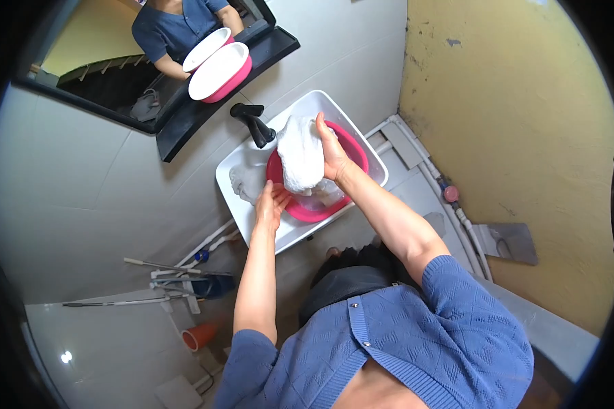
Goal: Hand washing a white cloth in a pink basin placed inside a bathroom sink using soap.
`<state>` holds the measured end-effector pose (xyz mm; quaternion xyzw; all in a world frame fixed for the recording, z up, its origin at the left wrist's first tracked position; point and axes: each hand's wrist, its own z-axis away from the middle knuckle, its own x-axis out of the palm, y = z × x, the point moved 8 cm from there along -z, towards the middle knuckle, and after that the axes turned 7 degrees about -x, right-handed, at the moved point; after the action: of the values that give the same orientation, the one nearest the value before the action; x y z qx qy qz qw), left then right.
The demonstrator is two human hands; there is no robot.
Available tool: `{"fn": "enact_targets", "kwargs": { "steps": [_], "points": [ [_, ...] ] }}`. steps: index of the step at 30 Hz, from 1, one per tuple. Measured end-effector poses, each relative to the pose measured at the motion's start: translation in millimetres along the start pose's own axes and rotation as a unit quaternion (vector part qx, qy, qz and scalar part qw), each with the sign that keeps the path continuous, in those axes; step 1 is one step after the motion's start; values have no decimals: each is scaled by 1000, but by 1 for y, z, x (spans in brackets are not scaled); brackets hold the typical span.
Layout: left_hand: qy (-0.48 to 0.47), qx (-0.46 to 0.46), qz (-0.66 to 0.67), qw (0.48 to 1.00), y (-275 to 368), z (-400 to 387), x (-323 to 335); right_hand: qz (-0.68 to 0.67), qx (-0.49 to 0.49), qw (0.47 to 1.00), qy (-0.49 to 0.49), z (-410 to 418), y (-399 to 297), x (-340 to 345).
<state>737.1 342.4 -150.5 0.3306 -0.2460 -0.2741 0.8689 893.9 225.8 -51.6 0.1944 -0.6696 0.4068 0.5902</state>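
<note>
My right hand [332,151] grips a bunched wet white cloth [302,158] and holds it up over a pink plastic basin [360,148]. The basin sits in a white rectangular sink [225,174] and has some water and whitish stuff in its bottom. At the basin's left rim is my left hand [272,204], fingers spread and holding nothing; whether it touches the rim I cannot tell. A greyish wet cloth [244,183] lies in the left part of the sink, just beyond that hand. A black faucet [256,125] rises behind the cloth.
A black shelf [184,125] below a mirror [102,76] carries a pink-and-white oval container [220,74]. White pipes [435,174] run along the yellow wall at right. Mop handles [169,268] and an orange bucket [199,337] are on the lower left.
</note>
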Motion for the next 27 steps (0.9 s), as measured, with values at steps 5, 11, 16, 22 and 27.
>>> {"fn": "enact_targets", "kwargs": {
  "steps": [5, 11, 16, 22, 27],
  "points": [
    [-79, 72, -21, 994, 36, -15, 45, 71, 39, 997, -17, 3, 7, 26],
    [-388, -129, 3, 912, 14, -19, 114, 188, 65, 980, 24, 7, 3, 39],
    [-425, 376, -408, 715, 36, -64, 109, 465, 174, 868, -3, 4, 38, 43],
    [-298, 578, -427, 628, 81, -6, 108, 813, 88, 556, 148, 14, -25, 22],
    [-164, 625, -638, 420, 98, 40, 116, 851, -303, 427, 32, -2, -50, 175]
  ]
}}
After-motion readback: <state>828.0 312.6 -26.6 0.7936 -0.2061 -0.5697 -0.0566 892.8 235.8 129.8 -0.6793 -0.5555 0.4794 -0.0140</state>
